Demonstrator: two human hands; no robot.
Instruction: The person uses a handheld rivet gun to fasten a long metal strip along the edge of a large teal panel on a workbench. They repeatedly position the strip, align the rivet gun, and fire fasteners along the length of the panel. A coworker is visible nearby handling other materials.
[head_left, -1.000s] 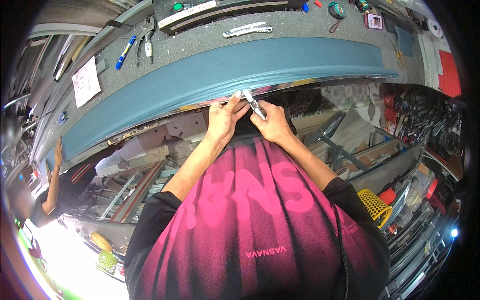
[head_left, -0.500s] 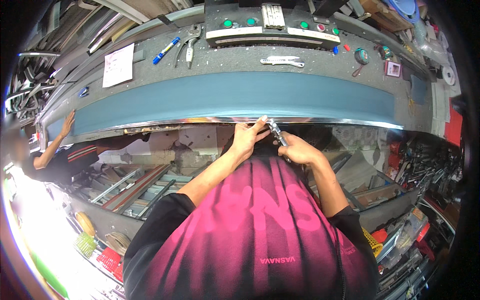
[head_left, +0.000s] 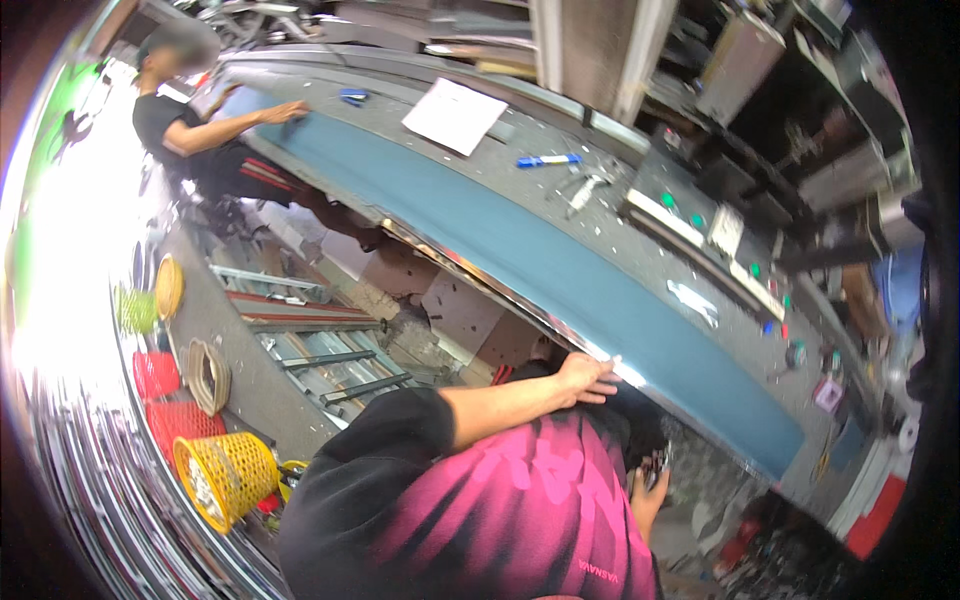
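A long blue-grey sheet (head_left: pixel 560 255) lies slantwise along the workbench. A shiny metal strip (head_left: pixel 632 377) runs down its near edge. My left hand (head_left: pixel 585 378) pinches that strip, thumb on top and fingers below the edge. Lower and to the right, my right hand (head_left: pixel 650 492) is away from the sheet, held down by my side. It grips silvery pliers (head_left: pixel 655 461), blurred and partly hidden by the fingers. At the sheet's far left end a co-worker's hand (head_left: pixel 287 112) rests on it.
On the bench lie a paper sheet (head_left: pixel 455 115), a blue marker (head_left: pixel 549 160), hand shears (head_left: pixel 588 190) and a utility knife (head_left: pixel 692 302). A control box with green buttons (head_left: pixel 700 225) stands behind. A yellow basket (head_left: pixel 225 480) and metal bars (head_left: pixel 320 350) are at lower left.
My view has swung left and tilted. My right hand has drawn the pliers away from the metal strip, down toward my side. My left hand stays at the strip.
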